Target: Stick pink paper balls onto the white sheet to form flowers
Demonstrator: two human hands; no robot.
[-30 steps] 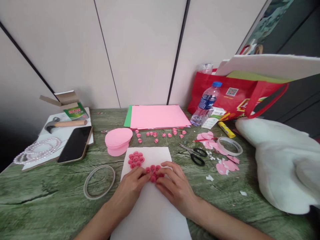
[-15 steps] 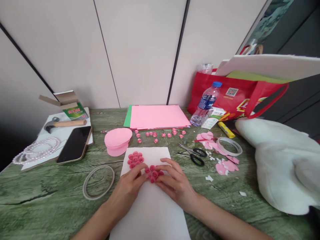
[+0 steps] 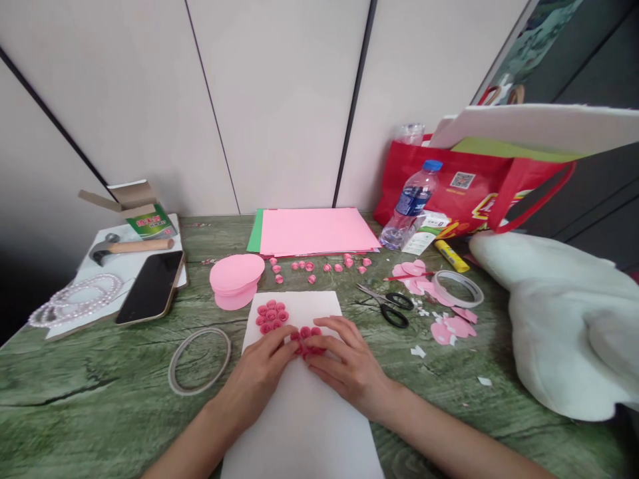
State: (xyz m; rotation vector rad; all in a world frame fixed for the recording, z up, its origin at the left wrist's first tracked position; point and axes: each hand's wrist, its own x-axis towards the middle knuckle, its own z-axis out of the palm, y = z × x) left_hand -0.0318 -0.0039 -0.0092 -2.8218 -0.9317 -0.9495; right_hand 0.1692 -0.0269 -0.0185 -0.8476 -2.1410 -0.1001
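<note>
A white board (image 3: 299,419) lies lengthwise in front of me, with two clusters of small rolled pink paper roses on its upper part. The left cluster (image 3: 271,315) stands free of my fingers. Around the right cluster (image 3: 306,332) both my hands are closed from either side. The fingertips of my left hand (image 3: 259,369) pinch at its left edge. My right hand (image 3: 349,362) has its bent fingers over the right and lower roses, hiding part of them. Loose paper roses (image 3: 309,267) lie in a scattered row beyond the board.
Black scissors (image 3: 394,311), pink scraps (image 3: 452,329) and a tape roll (image 3: 458,288) lie to the right, near a white plush toy (image 3: 554,332). Left are another tape roll (image 3: 200,361), pink paper circles (image 3: 236,276), a phone (image 3: 150,287) and a hammer (image 3: 132,246). Coloured paper (image 3: 319,230) lies behind.
My right hand has shifted slightly left, its fingers now covering more of the right cluster's lower roses. My left hand stays nearly in place at the cluster's left edge.
</note>
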